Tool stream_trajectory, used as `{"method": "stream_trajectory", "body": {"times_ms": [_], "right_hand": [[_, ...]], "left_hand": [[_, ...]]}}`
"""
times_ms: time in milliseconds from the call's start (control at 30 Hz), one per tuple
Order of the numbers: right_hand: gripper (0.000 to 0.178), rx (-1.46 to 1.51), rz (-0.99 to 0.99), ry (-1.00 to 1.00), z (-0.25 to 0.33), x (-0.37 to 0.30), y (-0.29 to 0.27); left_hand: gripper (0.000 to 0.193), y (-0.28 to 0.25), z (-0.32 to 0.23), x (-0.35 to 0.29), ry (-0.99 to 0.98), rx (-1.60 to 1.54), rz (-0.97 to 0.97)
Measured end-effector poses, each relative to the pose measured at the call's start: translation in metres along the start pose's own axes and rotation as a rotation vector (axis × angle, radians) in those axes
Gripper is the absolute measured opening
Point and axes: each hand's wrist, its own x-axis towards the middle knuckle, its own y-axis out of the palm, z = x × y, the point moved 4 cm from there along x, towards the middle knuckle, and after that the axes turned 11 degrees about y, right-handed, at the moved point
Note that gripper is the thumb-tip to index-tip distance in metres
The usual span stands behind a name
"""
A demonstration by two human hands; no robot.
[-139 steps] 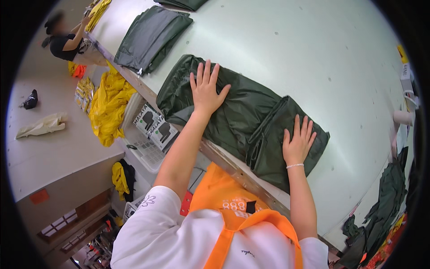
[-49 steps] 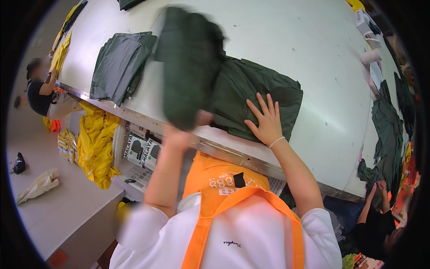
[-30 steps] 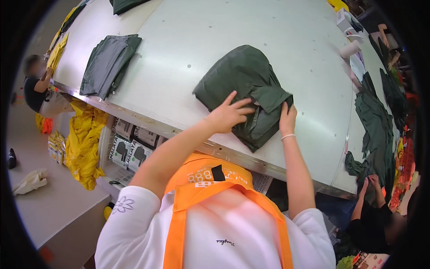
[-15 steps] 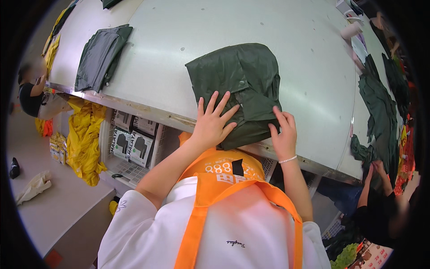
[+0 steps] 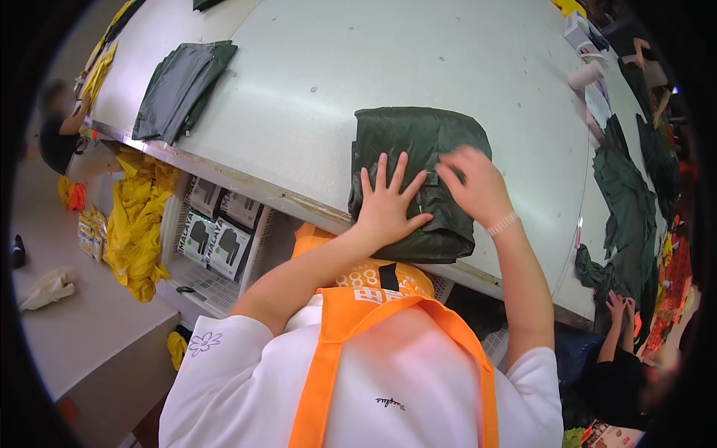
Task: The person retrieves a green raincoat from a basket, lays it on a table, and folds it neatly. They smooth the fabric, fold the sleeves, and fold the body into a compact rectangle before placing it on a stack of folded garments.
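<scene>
A dark green rain jacket (image 5: 399,134) of thin, shiny fabric lies folded into a compact block at the near edge of the white table (image 5: 299,112). My left hand (image 5: 388,205) rests flat on it, fingers spread, pressing the near left part. Over the jacket's right half is my right hand (image 5: 474,183), its fingers bent toward the middle. Motion blurs those fingertips, so whether they pinch the fabric is unclear. A light bracelet circles my right wrist.
More folded dark green garments (image 5: 183,86) lie at the table's left. Below the edge stands a white crate (image 5: 250,261) of packaged items, beside hanging yellow garments (image 5: 138,224). Loose green garments (image 5: 627,194) cover the right side. Other people work at left and lower right.
The jacket's right and far parts now lie folded in a neater, squarer block. My right hand has moved from its near right edge up over its top. My left hand still presses down.
</scene>
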Motion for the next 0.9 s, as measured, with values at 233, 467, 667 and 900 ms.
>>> {"method": "stream_trajectory", "body": {"times_ms": [233, 467, 667, 900], "right_hand": [[0.054, -0.194, -0.125, -0.113, -0.02, 0.037, 0.116], [0.083, -0.224, -0.473, 0.459, -0.058, -0.025, 0.079], [0.1, 0.161, -0.528, 0.639, -0.092, -0.058, 0.088], [0.052, 0.446, -0.597, 0.773, -0.095, -0.053, 0.047]], "left_hand": [[0.068, 0.01, -0.003, -0.013, 0.056, -0.051, 0.071], [0.077, -0.003, 0.009, -0.019, -0.034, -0.192, -0.144], [0.093, 0.031, 0.055, -0.049, -0.453, -0.344, -0.314], [0.091, 0.027, 0.047, -0.041, -0.408, -0.449, -0.307]]}}
